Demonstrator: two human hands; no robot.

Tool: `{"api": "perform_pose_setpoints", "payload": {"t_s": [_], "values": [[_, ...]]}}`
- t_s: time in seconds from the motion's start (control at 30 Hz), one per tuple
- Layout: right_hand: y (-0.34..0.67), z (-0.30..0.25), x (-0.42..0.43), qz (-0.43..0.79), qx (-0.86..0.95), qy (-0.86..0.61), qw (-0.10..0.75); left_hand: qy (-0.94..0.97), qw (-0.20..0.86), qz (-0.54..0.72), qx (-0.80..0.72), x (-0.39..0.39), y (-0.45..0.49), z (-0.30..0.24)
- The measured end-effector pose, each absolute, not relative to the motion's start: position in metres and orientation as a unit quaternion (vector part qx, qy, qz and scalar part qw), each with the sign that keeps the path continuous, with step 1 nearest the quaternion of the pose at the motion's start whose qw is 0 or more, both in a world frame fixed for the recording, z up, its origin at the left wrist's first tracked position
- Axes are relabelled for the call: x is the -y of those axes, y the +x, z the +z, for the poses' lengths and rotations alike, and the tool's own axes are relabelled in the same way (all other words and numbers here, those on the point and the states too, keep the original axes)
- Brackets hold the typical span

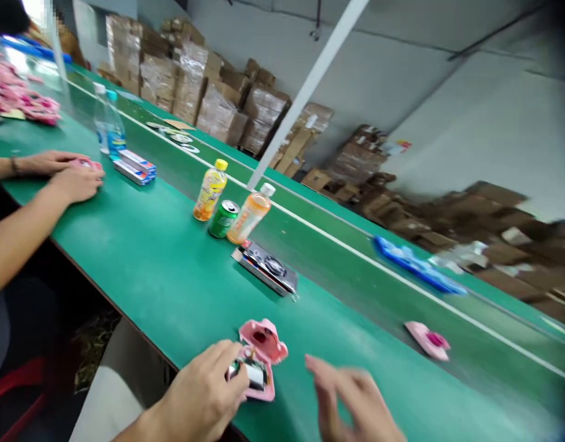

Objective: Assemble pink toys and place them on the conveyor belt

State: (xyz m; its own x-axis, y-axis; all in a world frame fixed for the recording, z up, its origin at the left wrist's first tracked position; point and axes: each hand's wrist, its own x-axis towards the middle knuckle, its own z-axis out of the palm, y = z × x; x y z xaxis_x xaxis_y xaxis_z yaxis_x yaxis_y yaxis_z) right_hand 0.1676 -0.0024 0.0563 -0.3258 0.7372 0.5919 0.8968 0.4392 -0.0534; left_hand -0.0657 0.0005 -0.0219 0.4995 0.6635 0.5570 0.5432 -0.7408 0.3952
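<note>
A pink plastic case (270,390) lies opened on the green table in front of me, its two halves spread apart. The pink upper half (274,347) has small rounded bumps and a dark opening. Inside the lower half sits a silver-white block (255,376) with bits of circuit board. My left hand (211,383) grips the case from its left side, fingers over the edge and the parts inside. To the right of the case, my right hand (351,399) is raised and slightly blurred, its fingers apart and nothing visible in them.
A dark device on a box (268,268) lies ahead, by an orange bottle (250,215), green can (224,219) and yellow-capped bottle (210,191). A pink piece (420,339) and blue tray (416,270) rest on the belt (338,276). At left, a co-worker's hands (77,181) hold another pink piece.
</note>
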Motion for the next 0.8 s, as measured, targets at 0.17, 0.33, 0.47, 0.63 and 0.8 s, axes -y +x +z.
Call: {"api": "perform_pose_setpoints", "payload": {"t_s": [0.17,0.33,0.47,0.63,0.8], "values": [[0.131,0.108,-0.105,0.144,0.761,-0.631,-0.049,0.856,0.055,0.375,-0.352,0.001,-0.064,-0.028],[0.104,0.097,-0.153,0.281,0.705,-0.628,-0.173,0.842,0.156,0.358,-0.372,-0.005,-0.072,-0.029],[0.098,0.098,-0.143,0.314,0.700,-0.608,-0.204,0.821,0.237,0.368,-0.367,-0.010,-0.081,-0.028],[0.111,0.125,-0.109,0.308,0.783,-0.525,-0.125,0.725,0.370,0.446,-0.372,-0.014,-0.089,-0.020],[0.120,0.129,-0.073,0.296,0.853,-0.405,0.145,0.459,0.524,0.611,-0.377,-0.018,-0.075,-0.007]]}}
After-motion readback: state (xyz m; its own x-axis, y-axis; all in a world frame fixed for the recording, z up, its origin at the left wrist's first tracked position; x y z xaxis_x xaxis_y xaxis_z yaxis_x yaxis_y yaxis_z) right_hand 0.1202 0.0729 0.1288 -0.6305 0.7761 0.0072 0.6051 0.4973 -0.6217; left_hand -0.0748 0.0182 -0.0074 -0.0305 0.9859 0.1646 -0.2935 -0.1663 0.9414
